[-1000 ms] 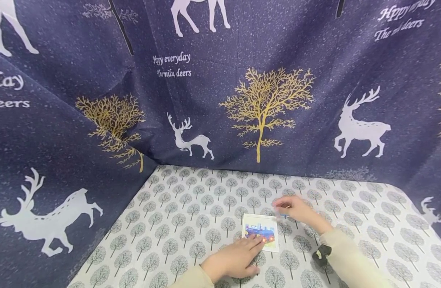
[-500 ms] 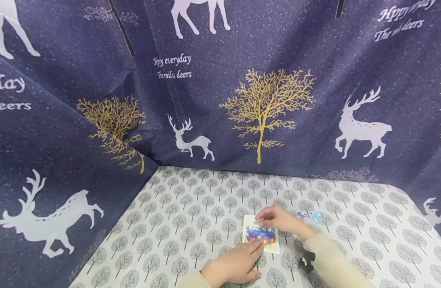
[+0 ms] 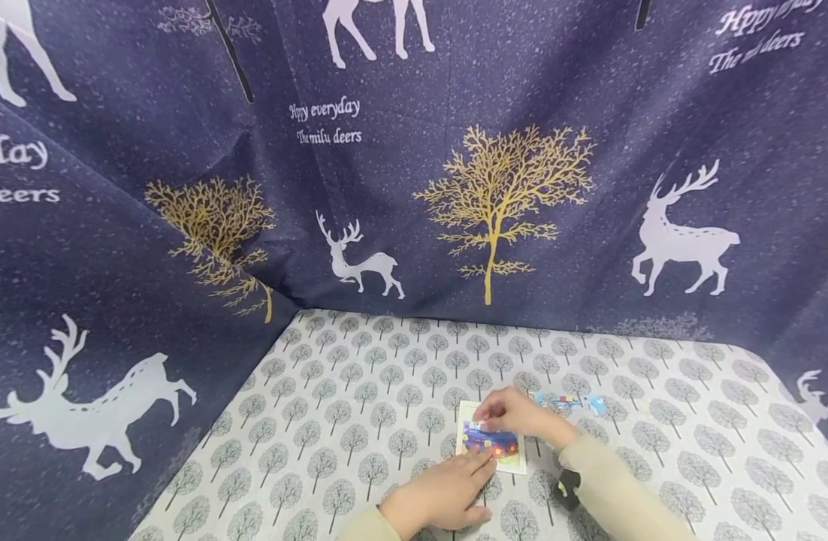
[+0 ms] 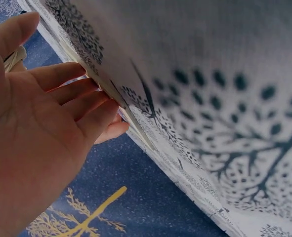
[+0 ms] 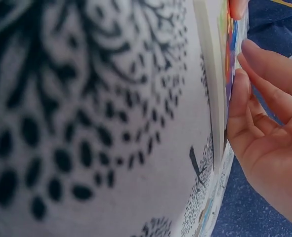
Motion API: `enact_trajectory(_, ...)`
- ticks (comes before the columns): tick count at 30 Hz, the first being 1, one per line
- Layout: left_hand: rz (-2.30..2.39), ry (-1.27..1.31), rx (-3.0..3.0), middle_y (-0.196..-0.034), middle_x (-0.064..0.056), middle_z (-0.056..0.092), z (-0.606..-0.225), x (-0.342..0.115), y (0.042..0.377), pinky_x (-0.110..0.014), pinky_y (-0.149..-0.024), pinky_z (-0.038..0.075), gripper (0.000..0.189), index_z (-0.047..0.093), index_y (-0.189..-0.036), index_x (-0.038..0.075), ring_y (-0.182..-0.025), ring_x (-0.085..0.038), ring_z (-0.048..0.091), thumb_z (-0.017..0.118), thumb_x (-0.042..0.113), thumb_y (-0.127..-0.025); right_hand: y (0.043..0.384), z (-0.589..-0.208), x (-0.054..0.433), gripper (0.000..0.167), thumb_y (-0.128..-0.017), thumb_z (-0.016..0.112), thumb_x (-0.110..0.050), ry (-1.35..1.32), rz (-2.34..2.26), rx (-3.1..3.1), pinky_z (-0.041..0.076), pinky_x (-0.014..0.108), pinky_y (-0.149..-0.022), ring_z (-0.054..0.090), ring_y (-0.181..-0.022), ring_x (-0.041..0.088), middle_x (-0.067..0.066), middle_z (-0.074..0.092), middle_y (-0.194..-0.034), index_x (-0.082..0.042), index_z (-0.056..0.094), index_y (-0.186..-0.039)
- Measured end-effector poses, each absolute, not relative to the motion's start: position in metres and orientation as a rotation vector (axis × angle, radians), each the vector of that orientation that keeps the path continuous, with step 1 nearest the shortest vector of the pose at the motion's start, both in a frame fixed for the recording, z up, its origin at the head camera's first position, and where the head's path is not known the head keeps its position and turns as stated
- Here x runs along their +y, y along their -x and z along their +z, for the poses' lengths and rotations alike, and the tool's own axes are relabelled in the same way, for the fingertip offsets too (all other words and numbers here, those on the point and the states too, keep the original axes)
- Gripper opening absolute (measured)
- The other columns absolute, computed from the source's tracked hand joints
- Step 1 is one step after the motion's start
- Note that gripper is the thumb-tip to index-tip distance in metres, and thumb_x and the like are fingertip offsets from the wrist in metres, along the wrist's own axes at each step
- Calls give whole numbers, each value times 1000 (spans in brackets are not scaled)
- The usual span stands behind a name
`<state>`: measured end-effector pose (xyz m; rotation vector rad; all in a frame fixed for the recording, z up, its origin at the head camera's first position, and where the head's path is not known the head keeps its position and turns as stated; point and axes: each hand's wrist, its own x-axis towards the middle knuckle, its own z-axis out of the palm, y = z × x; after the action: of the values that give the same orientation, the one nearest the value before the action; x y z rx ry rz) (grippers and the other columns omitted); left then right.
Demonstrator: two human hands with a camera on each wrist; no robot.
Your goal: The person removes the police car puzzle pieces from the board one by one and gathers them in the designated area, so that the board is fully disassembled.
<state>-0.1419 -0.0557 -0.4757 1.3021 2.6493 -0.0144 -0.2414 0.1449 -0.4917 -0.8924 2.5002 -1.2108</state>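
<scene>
A small picture board (image 3: 512, 462) with a white border lies flat on the tree-print cloth and shows a blue train. My left hand (image 3: 451, 488) rests its straight fingers on the board's lower part. In the left wrist view those fingers reach over the edge of the board (image 4: 138, 126), palm in sight. My right hand (image 3: 515, 413) bends over the upper part of the picture, thumb and fingers drawn together. From the right wrist, the thumb (image 5: 239, 94) is right at the board's coloured face. I cannot tell whether a small piece is between those fingertips.
Flat blue printed pieces (image 3: 586, 404) lie on the cloth (image 3: 360, 421) behind the right wrist, partly covered by it. A dark blue curtain (image 3: 400, 173) with deer and trees rises along the table's back and left. A black band (image 3: 566, 488) hangs at the right sleeve.
My right hand has moved left from beside the board's upper right corner to over the picture, uncovering the blue pieces behind it. My left hand has stayed in place.
</scene>
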Motion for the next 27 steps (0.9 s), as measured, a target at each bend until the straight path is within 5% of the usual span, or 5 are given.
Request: enact_trajectory(27,32,-1303,2607,-155,-8,30,-477,-58,145,-31,-113,30,68,37,-148,7,-143,-20,27,50,49,-96,240,-491,139,20,-75,73,3,883,-1188,2448,47,20,-63,49,-67,5,3,57,-79,-3,70,-94)
